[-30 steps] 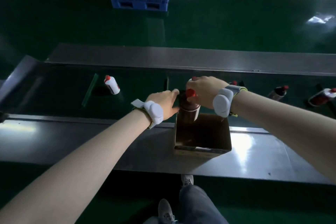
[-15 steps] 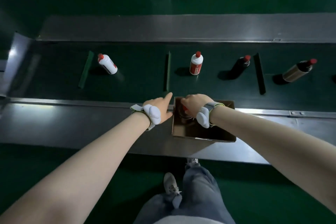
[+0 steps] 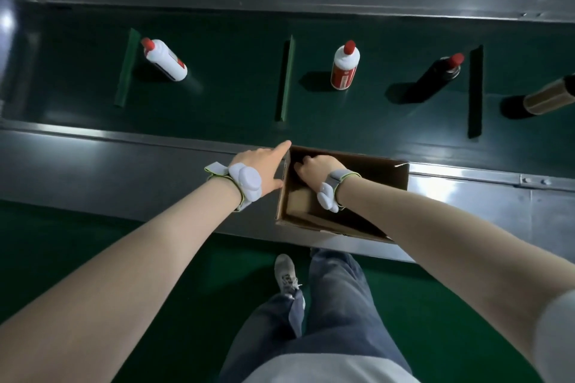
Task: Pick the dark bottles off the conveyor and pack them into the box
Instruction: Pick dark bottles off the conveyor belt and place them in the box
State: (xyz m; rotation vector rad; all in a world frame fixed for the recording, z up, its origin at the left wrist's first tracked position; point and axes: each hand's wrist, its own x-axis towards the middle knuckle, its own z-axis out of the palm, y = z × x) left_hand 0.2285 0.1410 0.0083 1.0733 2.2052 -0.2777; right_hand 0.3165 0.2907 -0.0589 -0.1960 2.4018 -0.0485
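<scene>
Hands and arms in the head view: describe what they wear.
Both forearms are bare. The left hand and the right hand each have a wrist strap edged in green, carrying a rounded white device. A pale short sleeve shows on the right upper arm.

A black bottle (image 3: 435, 78) with a red cap is standing on the green conveyor (image 3: 217, 96) in the upper right of the frame, just left of a belt cleat. A second dark bottle (image 3: 547, 98), brownish-gold on its body, is sitting at the right edge, partly cut off. The open brown cardboard box (image 3: 378, 171) is resting at centre frame on the metal ledge just below the belt, its inside mostly shadowed.
</scene>
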